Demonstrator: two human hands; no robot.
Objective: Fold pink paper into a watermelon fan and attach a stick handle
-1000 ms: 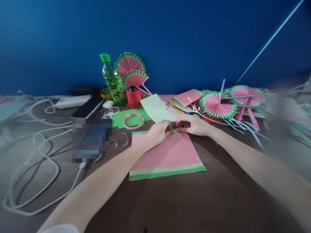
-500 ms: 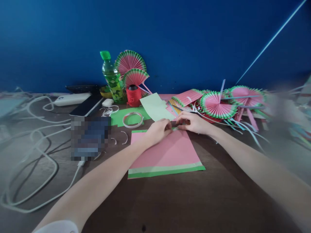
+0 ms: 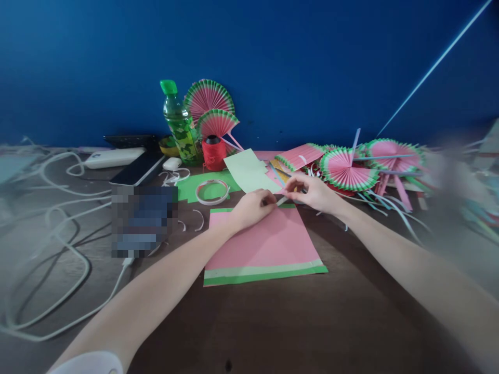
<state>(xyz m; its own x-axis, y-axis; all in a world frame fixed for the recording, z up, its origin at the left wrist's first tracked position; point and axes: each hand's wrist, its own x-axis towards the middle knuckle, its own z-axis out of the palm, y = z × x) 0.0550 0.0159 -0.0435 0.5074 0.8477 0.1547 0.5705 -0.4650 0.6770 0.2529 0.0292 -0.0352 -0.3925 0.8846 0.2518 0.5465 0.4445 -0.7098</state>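
Observation:
A pink paper sheet [image 3: 268, 246] with pale and green bands along its near edge lies on the dark table [image 3: 273, 332]. My left hand [image 3: 251, 208] rests on the sheet's far edge, fingers closed in a pinch. My right hand [image 3: 312, 191] is just beyond it, lifted a little, thumb and fingers pinching a thin pale strip [image 3: 282, 200] that runs between the two hands. Both hands hold this strip over the sheet's far green edge.
Behind the hands lie a pale green sheet [image 3: 249, 171], a tape ring [image 3: 212, 191] on green paper, a red thread spool [image 3: 213, 153], a green bottle [image 3: 179, 124] and pink-green paper fans [image 3: 349, 169]. White cables [image 3: 58, 249] and a phone [image 3: 142, 221] fill the left side.
My right hand has lifted slightly off the sheet and moved a bit farther back, drawing the pale strip up. My left hand stays on the sheet's far edge.

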